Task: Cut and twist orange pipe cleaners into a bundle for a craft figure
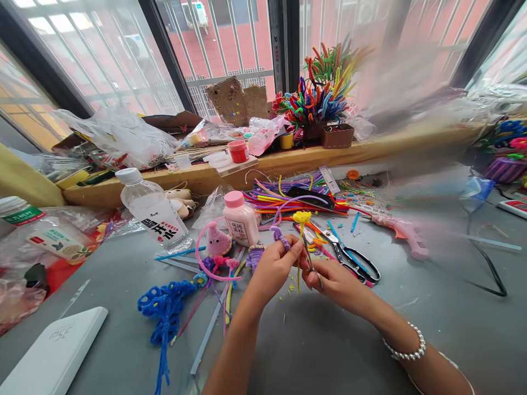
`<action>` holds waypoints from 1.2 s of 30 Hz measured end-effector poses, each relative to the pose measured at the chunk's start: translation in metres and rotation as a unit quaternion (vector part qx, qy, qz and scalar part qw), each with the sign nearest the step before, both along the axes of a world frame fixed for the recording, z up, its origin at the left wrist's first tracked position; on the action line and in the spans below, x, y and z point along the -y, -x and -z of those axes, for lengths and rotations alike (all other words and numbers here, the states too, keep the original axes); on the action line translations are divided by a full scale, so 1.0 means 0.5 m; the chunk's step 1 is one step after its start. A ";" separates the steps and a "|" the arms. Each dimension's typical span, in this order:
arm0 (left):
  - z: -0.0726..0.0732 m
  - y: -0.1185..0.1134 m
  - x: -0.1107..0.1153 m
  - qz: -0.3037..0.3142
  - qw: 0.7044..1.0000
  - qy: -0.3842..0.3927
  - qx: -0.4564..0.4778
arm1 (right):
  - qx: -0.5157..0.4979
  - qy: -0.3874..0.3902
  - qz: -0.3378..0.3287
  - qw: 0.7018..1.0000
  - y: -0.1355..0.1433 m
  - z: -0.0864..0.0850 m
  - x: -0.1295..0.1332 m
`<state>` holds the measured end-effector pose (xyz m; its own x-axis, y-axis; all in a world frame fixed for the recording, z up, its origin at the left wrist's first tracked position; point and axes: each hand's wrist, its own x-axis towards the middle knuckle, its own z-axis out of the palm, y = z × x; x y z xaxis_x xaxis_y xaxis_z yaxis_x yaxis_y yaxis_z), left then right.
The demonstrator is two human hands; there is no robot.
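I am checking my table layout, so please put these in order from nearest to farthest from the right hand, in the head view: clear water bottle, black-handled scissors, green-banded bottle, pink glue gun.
From the right hand:
1. Black-handled scissors: just beyond, rightward.
2. Pink glue gun: farther right.
3. Clear water bottle: left.
4. Green-banded bottle: far left.

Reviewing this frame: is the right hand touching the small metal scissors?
Touching. The head view shows the right hand holding the small metal scissors by the handle, with a finger at the loop.
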<state>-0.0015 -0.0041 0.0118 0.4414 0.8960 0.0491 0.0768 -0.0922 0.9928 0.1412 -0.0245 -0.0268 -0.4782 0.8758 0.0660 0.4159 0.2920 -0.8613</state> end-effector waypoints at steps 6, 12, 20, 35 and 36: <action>0.000 0.001 -0.002 -0.004 1.000 -0.010 -0.011 | 0.005 -0.020 0.015 1.000 0.001 0.001 -0.003; 0.001 0.000 -0.001 -0.007 1.000 -0.012 -0.019 | 0.009 -0.046 0.048 0.998 0.001 -0.003 -0.001; 0.000 0.001 -0.003 -0.029 0.999 -0.027 -0.021 | -0.004 -0.042 0.062 0.997 -0.001 0.000 -0.002; -0.004 0.001 -0.002 -0.065 0.998 -0.014 -0.010 | -0.005 -0.018 0.101 0.995 -0.004 0.001 -0.006; -0.004 0.001 -0.002 -0.077 0.997 -0.011 -0.009 | -0.006 -0.014 0.095 0.995 -0.004 0.001 -0.006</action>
